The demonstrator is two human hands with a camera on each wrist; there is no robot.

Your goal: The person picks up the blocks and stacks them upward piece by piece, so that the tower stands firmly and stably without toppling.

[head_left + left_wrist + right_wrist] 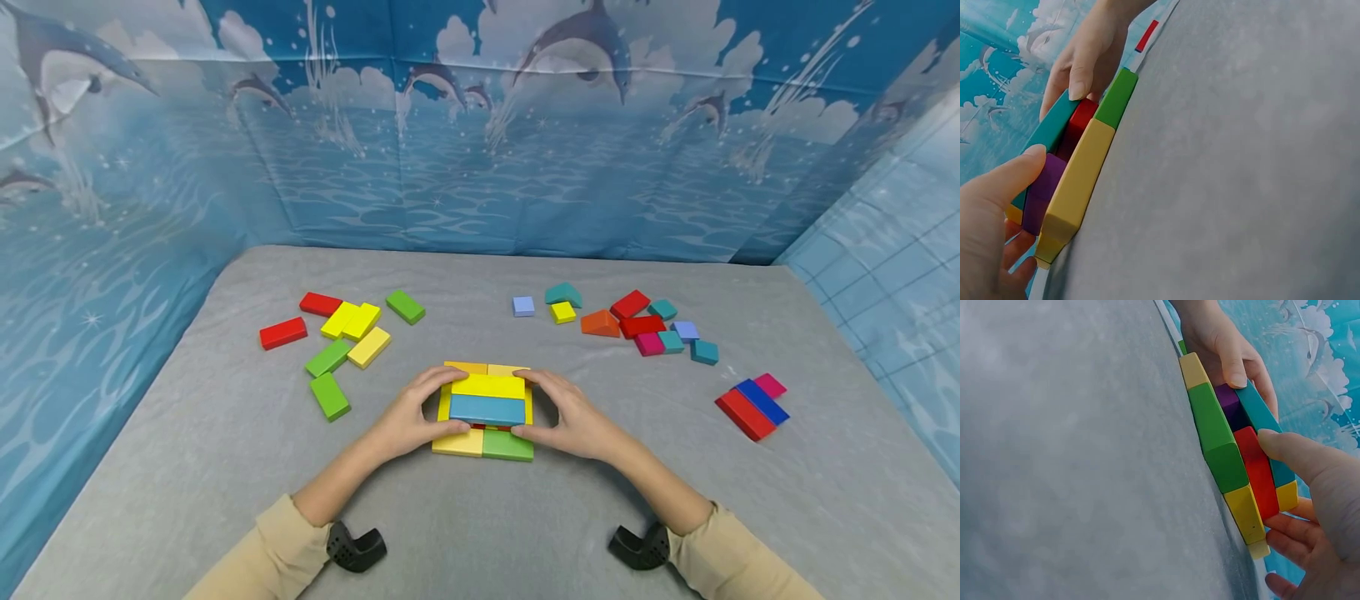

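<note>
A layered stack of wooden blocks stands between my hands in the head view. On top, a blue block [487, 410] lies in front of a bright yellow block [487, 385]. My left hand [412, 414] holds their left ends, thumb at the blue block's front edge and fingers behind. The right hand [572, 419] grips the right ends likewise. Below, a purple block [1045, 187] and a red block [1256, 472] form a middle layer. At the bottom front lie a pale yellow block [457, 443] and a green block [508, 445].
Loose red, yellow and green blocks [327, 358] lie on the grey cloth [480, 533] at left. Small coloured blocks [642, 325] cluster at back right. Nearer on the right lie red, blue and pink blocks [761, 402]. A dolphin-print curtain [480, 192] borders the back.
</note>
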